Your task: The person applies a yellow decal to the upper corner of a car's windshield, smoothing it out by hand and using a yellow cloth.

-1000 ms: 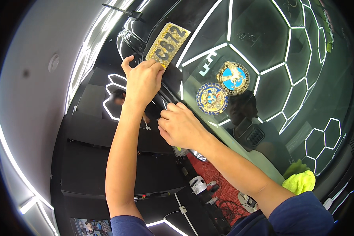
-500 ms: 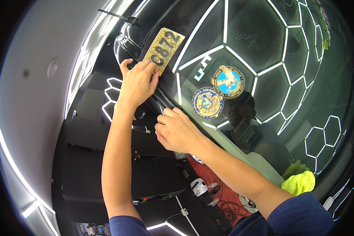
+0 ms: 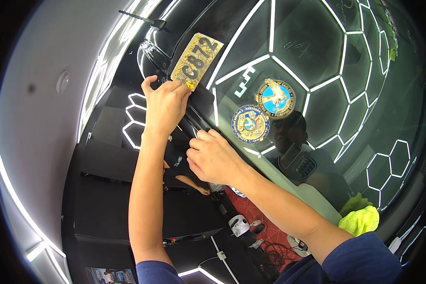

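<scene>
The left hand has its fingers bent close together at the near edge of the gold sticker; I can't tell if they pinch anything. The right hand is curled up too, lower than the sticker and a bit to its right, and I can't see what it holds, if anything. The sticker is on the dark car window. This step looks like careful finger work along the window's edge, so the next move calls for soft, steady fingertips. The sticker has big dark letters and numbers. Lower and right of it, two round badges have tiny writing around them. Much farther right and lower sits a yellow cloth.
</scene>
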Demonstrator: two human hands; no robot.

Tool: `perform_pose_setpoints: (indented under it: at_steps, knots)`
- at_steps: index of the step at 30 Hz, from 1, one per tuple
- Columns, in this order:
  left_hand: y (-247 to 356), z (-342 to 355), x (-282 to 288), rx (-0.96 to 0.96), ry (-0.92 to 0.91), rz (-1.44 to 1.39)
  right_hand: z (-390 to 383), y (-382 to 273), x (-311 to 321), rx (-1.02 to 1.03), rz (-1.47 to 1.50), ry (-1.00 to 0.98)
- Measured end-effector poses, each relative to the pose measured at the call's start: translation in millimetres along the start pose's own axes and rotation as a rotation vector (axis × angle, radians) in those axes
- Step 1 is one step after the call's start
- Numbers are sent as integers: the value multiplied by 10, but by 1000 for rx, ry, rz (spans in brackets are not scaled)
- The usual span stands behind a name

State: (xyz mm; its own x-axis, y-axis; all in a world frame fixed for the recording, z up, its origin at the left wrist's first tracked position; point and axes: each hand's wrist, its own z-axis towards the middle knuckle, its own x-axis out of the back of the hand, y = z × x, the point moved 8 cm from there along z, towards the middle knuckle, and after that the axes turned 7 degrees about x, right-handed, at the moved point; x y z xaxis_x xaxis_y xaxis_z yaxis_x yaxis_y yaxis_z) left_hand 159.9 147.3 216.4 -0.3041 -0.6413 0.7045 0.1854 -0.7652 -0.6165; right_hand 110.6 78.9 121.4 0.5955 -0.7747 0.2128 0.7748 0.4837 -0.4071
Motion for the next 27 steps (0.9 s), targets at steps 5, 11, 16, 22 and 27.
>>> perform_pose_setpoints:
  at_steps: [5, 11, 16, 22, 27]
  knots:
    - [7, 49, 16, -51, -3, -10, -1, -6, 1, 6, -23, 16]
    - [12, 63, 3, -5, -9, -13, -6, 2, 4, -1, -28, 19]
    - [-37, 66, -2, -37, -38, -96, -9, -7, 17, 6, -16, 42]
    - [-18, 112, -32, -59, -98, -67, -20, 1, 21, 7, -22, 36]
    - [-17, 109, -9, -57, -86, -62, -13, -13, 8, 1, -17, 18]
